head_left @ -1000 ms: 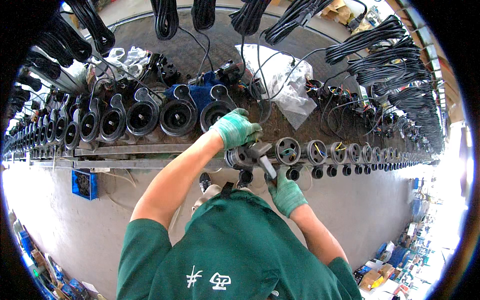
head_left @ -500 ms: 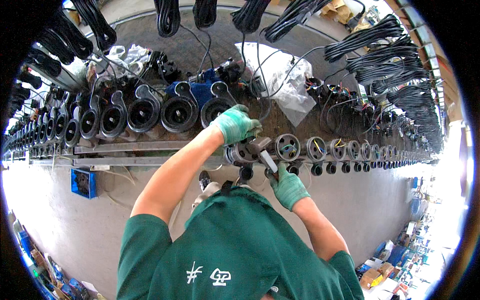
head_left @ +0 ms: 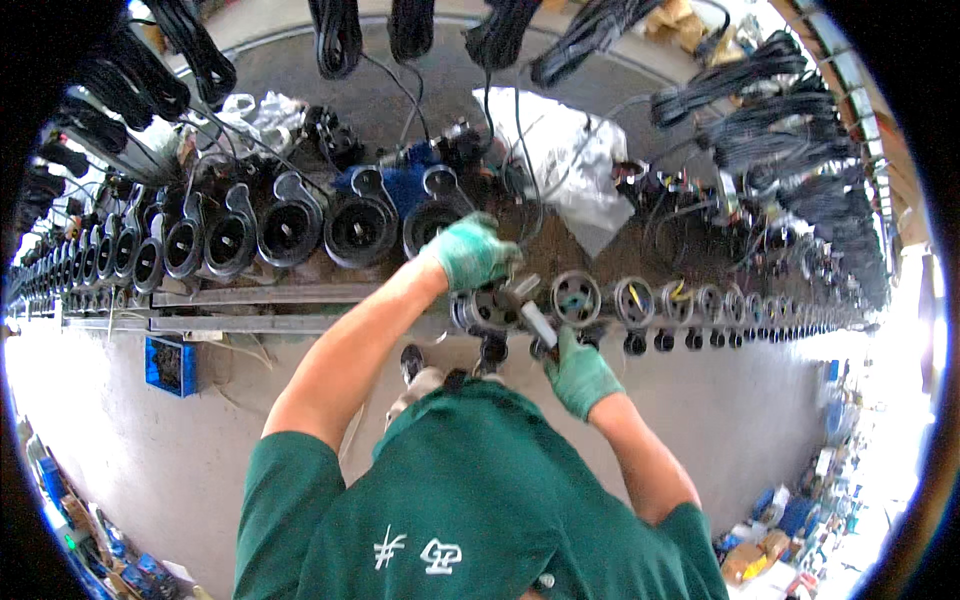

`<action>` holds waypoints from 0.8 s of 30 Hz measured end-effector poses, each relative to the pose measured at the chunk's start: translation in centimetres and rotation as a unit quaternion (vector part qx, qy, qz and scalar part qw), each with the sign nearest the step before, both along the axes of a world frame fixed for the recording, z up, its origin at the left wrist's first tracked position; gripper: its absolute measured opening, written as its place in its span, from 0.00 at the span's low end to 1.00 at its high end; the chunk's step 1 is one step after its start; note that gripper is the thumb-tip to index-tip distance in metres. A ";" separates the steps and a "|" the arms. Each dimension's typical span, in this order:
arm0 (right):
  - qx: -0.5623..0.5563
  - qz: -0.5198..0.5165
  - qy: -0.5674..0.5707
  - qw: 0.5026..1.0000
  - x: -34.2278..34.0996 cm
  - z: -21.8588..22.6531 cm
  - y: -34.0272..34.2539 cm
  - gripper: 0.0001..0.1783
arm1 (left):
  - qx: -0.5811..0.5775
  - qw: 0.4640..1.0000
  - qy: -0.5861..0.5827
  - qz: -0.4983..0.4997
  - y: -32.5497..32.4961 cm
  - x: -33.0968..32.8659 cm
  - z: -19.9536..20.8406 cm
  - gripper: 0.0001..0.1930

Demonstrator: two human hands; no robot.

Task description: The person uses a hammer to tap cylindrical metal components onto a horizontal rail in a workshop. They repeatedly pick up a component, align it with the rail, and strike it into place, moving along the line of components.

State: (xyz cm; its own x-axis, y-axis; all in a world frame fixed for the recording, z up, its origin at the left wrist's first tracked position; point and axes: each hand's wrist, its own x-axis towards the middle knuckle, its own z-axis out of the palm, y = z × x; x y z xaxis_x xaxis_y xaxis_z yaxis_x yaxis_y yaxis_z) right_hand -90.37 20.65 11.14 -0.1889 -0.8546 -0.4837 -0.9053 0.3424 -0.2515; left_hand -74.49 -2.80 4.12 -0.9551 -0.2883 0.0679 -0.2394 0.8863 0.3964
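My right hand point(head_left: 583, 378), in a green glove, grips a hammer point(head_left: 541, 326) by its handle. The hammer's head is smeared by motion, just over a round grey housing point(head_left: 490, 308) at the front edge of the bench. Close above that housing is my left hand point(head_left: 472, 250), also gloved in green, with its fingers curled together. What those fingers hold, if anything, is hidden. Partly behind the left hand stands a black ring-shaped part point(head_left: 425, 225) with a curved upper arm, at the end of a row of similar ones.
More round grey housings point(head_left: 634, 299) with wires run off to the right. Bundled black cables point(head_left: 336, 40) hang overhead. A crumpled clear plastic bag point(head_left: 560, 140) and a blue cloth point(head_left: 412, 185) lie on the bench point(head_left: 290, 65). A blue bin point(head_left: 170, 366) sits on the floor at left.
The hammer's head has shifted and tilted slightly near the housing and is now blurred. Both hands stay almost where they were, and the whole view has moved a little.
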 end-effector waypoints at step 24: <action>-0.370 -0.432 0.139 0.811 -24.8 -5.4 10.4 0.16 | 0.136 0.904 0.301 0.272 9.4 6.3 -0.5 0.35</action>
State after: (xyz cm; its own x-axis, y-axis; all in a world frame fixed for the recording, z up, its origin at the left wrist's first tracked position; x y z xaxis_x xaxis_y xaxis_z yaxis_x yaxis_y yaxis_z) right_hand -115.19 31.03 5.76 -0.8852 -0.3824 0.2648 -0.4651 0.7267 -0.5056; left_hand -68.18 6.58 3.66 -0.4807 -0.7883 0.3841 -0.2790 0.5528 0.7852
